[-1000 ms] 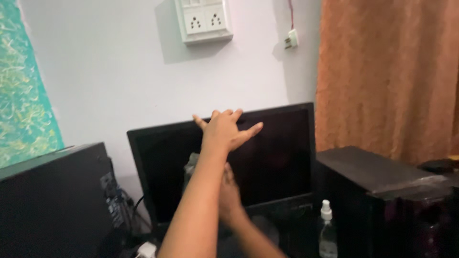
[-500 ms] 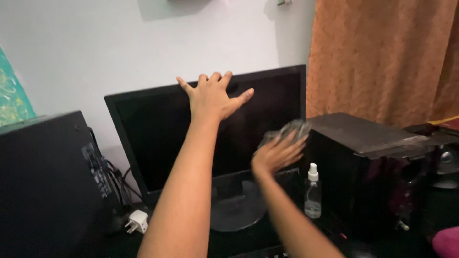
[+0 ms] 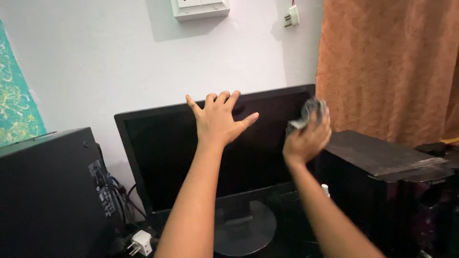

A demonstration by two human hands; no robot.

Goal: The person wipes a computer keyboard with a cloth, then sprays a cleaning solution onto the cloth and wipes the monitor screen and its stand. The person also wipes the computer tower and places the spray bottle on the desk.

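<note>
A black flat monitor (image 3: 162,153) stands against the white wall, its screen dark. My left hand (image 3: 217,119) rests flat on the top edge of the screen with fingers spread, holding nothing. My right hand (image 3: 308,136) is closed around a crumpled grey cloth (image 3: 306,112) and presses it against the upper right corner of the screen. The monitor's round base (image 3: 251,227) shows below between my forearms.
A black computer case (image 3: 48,191) stands at the left with cables and a white plug (image 3: 142,242) beside it. A dark box (image 3: 377,157) sits at the right, an orange curtain (image 3: 392,67) behind it. A white socket plate (image 3: 200,7) hangs on the wall.
My right hand has carried the cloth from the lower middle of the screen out to the right and up to its top right corner. My left hand has stayed on the top edge.
</note>
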